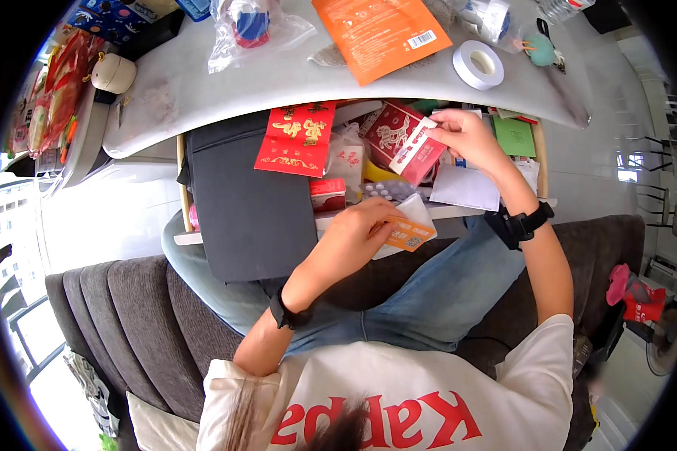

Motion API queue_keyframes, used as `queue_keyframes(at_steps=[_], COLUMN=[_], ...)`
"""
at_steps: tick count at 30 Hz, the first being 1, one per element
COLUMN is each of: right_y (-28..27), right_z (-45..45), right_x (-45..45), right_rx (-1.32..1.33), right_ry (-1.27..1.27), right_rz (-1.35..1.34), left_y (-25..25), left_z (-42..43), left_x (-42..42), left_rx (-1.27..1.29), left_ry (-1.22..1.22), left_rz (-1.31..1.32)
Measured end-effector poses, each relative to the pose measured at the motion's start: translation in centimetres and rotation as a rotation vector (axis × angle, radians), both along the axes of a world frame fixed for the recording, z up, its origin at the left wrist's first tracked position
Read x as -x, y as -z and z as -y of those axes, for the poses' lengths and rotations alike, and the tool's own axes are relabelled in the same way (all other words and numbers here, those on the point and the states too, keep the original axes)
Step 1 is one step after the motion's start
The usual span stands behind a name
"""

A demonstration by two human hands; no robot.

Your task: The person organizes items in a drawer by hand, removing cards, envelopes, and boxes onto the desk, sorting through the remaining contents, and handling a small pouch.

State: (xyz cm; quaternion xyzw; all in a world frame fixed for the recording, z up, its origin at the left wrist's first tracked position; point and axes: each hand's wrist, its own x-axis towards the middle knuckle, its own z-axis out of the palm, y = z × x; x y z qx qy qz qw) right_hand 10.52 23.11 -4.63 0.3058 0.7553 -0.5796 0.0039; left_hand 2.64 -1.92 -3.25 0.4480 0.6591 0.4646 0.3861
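Observation:
An orange and white card (408, 234) is pinched in my left hand (359, 231), just over the front edge of the open drawer (436, 213). Above the drawer's right half, my right hand (468, 140) grips a red and white packet (417, 154) by its upper end. Behind that packet lies a dark red envelope (391, 132). Between my hands is a blister pack of pills (390, 189), with a small red box (328, 194) to its left. A white envelope (465, 188) rests below my right hand.
A black folder (256, 203) covers the drawer's left side, beside a red envelope with gold characters (296, 139). On the desk (165, 113) are an orange pouch (380, 37), a roll of white tape (478, 65) and a plastic bag (257, 34). A green packet (513, 136) sits at the drawer's right.

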Motion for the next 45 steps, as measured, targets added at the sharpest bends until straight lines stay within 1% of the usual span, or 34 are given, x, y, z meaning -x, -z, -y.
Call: queue_keyframes(at_steps=[1, 2, 5, 6, 9, 10, 13, 15, 17, 19, 20, 21, 24, 27, 30, 33, 37, 38, 42, 45], right_y=[-0.8, -1.0, -1.8, -2.7, -5.7, -6.3, -8.3, -8.3, -7.7, -6.6, -6.1, -5.8, -5.4, -5.4, -5.5, -5.2, -4.4, -4.3, -3.4, -3.2], right_z=[0.1, 0.3, -1.9, -2.1, -0.8, -0.9, 0.0, 1.1, 3.4, 5.8, 7.1, 8.2, 10.2, 12.0, 12.3, 12.4, 13.4, 13.5, 13.9, 14.0], right_x=[-0.1, -0.1, -0.9, -1.2, -3.2, -4.2, -7.3, -9.1, -9.5, -8.5, -7.6, -6.6, -3.9, -3.3, -3.6, -3.9, -2.7, -2.7, -3.3, -4.5], right_rx=[0.148, 0.219, 0.395, 0.38, 0.284, 0.309, 0.502, 0.599, 0.676, 0.748, 0.764, 0.782, 0.931, 0.976, 0.934, 0.892, 0.918, 0.921, 0.934, 0.917], right_ry=[0.003, 0.097, 0.072, 0.031, 0.077, 0.066, 0.076, 0.044, 0.071, 0.055, 0.073, 0.088, 0.062, 0.066, 0.059, 0.081, 0.094, 0.086, 0.084, 0.1], right_rz=[0.092, 0.065, 0.121, 0.142, 0.203, 0.24, 0.183, 0.141, 0.095, 0.017, -0.003, -0.025, 0.058, 0.049, 0.047, 0.006, -0.108, -0.107, -0.082, -0.058], left_y=[-0.1, -0.3, -0.1, -0.2, -0.5, -0.5, -1.3, -2.3, -3.7, -5.3, -5.9, -6.2, -6.7, -6.9, -5.9, -4.9, -3.7, -3.7, -3.1, -1.7], left_z=[0.0, -0.1, -0.1, 0.0, 0.5, 0.7, 1.9, 3.1, 4.8, 6.5, 7.2, 7.9, 9.9, 11.7, 12.9, 12.1, 9.7, 9.0, 6.3, 4.5], left_x=[0.1, 0.1, -0.1, -0.1, -0.1, -0.1, 0.2, 0.9, 1.9, 3.1, 4.0, 4.8, 6.7, 7.8, 9.3, 10.9, 12.9, 13.1, 13.8, 13.9], left_rx=[0.005, 0.01, 0.005, -0.002, -0.013, -0.011, -0.005, -0.032, -0.088, 0.009, 0.037, 0.053, 0.11, 0.1, 0.096, 0.048, 0.034, 0.079, 0.119, 0.195], left_ry=[0.002, 0.003, 0.001, 0.001, -0.007, -0.019, -0.04, -0.048, -0.063, -0.154, -0.177, -0.206, -0.306, -0.369, -0.435, -0.478, -0.445, -0.433, -0.247, -0.318], left_rz=[-0.005, -0.011, -0.012, -0.014, -0.014, -0.012, 0.047, 0.095, 0.13, 0.299, 0.334, 0.335, 0.297, 0.265, 0.274, 0.385, 0.521, 0.551, 0.638, 0.624])
